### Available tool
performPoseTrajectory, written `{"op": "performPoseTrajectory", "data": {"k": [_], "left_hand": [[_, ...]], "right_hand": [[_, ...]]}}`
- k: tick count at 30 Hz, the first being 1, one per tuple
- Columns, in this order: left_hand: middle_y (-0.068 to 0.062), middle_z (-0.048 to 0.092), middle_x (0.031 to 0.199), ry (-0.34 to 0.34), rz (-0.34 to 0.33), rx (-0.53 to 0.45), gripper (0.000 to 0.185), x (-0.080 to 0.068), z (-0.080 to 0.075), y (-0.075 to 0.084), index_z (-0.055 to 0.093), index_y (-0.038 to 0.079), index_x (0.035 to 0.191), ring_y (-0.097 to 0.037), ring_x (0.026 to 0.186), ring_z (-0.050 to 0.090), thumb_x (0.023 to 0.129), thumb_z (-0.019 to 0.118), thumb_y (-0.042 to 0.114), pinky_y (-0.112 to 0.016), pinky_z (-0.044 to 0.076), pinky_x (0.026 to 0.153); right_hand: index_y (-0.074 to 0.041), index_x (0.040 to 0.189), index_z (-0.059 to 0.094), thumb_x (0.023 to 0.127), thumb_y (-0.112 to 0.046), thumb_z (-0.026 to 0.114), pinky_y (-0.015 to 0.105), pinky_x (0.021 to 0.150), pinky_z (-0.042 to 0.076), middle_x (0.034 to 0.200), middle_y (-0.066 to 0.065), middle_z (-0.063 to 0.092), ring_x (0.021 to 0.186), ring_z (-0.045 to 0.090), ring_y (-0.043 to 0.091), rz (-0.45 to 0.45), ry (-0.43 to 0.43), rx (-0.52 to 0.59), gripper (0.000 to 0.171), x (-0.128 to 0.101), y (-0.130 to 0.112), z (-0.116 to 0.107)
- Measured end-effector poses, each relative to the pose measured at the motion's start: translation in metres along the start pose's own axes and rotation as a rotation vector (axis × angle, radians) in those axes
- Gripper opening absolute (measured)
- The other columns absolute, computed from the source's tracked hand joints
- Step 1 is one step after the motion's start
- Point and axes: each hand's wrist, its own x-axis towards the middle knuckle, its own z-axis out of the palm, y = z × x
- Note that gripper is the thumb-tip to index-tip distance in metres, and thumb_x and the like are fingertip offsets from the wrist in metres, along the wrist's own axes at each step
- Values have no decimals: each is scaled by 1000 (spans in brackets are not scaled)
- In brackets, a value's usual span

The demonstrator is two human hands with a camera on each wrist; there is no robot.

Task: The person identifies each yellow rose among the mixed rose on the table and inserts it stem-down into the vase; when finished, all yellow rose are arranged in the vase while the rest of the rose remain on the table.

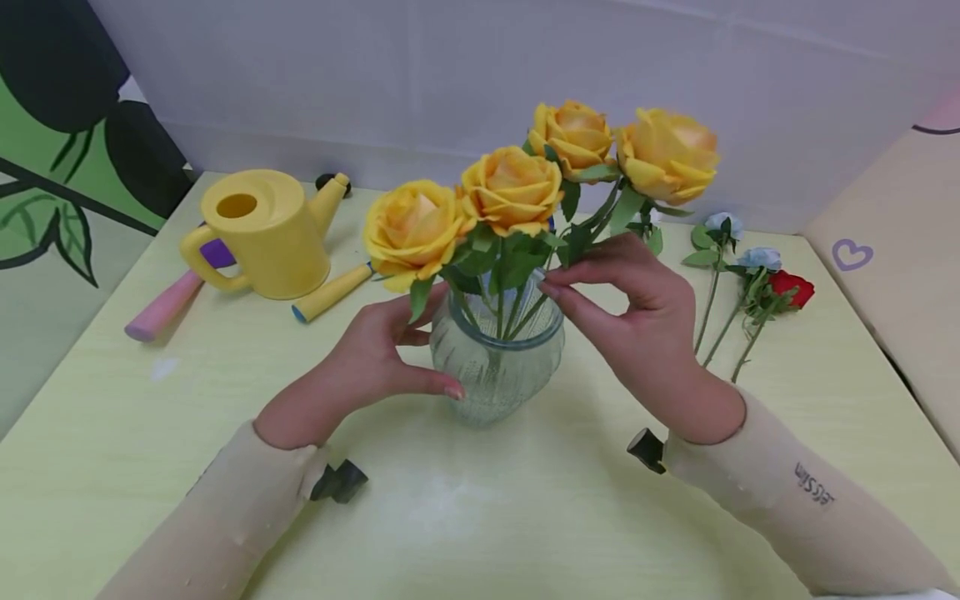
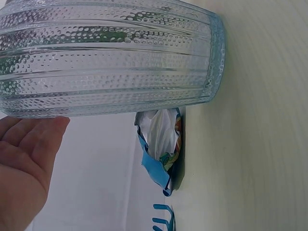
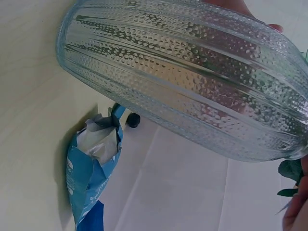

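A textured clear glass vase stands on the table with several yellow roses in it, among them a left rose and a middle rose. My left hand holds the vase from its left side, thumb at the front and fingers round behind. Just above the right rim, thumb and forefinger of my right hand pinch a yellow rose by its stem. Two blooms, one of them a far-right rose, rise above that hand; leaves hide which stem belongs to which.
On the left are a yellow watering can, a yellow-handled tool and a pink-handled tool. Blue flowers and a red flower lie at right. Behind the vase is an opened blue bag.
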Motion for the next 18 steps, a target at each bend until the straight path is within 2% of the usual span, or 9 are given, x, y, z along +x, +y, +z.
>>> {"op": "performPoseTrajectory", "data": {"k": [3,5,10,13,15,18], "left_hand": [[-8,40,141,-2,6,0,89,0,0,0,40,3,138,-23,123,45,61,85,7,-37,49,88],[-8,41,140,-3,-3,-3,90,0,0,1,40,3,138,-23,122,46,61,85,7,-38,48,89],[-10,53,130,-4,-52,-9,83,0,-2,2,46,2,135,-26,112,55,62,85,9,-38,49,88],[-10,56,126,-1,-63,-8,80,0,-2,2,49,1,132,-26,110,56,62,85,9,-38,49,87],[-9,52,131,-4,-41,-6,84,1,-2,2,46,3,135,-24,116,52,61,85,8,-37,49,88],[-8,45,138,-8,7,-2,90,2,-1,2,41,5,138,-20,123,45,60,86,6,-35,48,89]], "right_hand": [[0,77,73,70,8,74,29,71,41,77,-3,67,80,52,16,-8,-27,-18,11,0,0,-1],[-1,78,73,77,-4,74,30,74,39,78,-3,67,81,51,17,-28,-72,-14,4,1,-1,-3],[-5,83,74,89,-32,61,34,77,33,80,0,67,80,49,18,-133,-189,-1,31,3,-3,-8],[-9,85,75,90,-32,59,35,79,35,83,6,64,84,50,20,-179,-214,-2,29,2,-4,-10],[-12,86,76,90,-31,59,35,80,37,84,7,61,88,49,20,-184,-219,0,26,-1,-4,-12],[-12,91,75,90,-28,59,33,77,39,87,9,55,87,47,20,-146,-235,69,22,-8,-1,-17]]}}
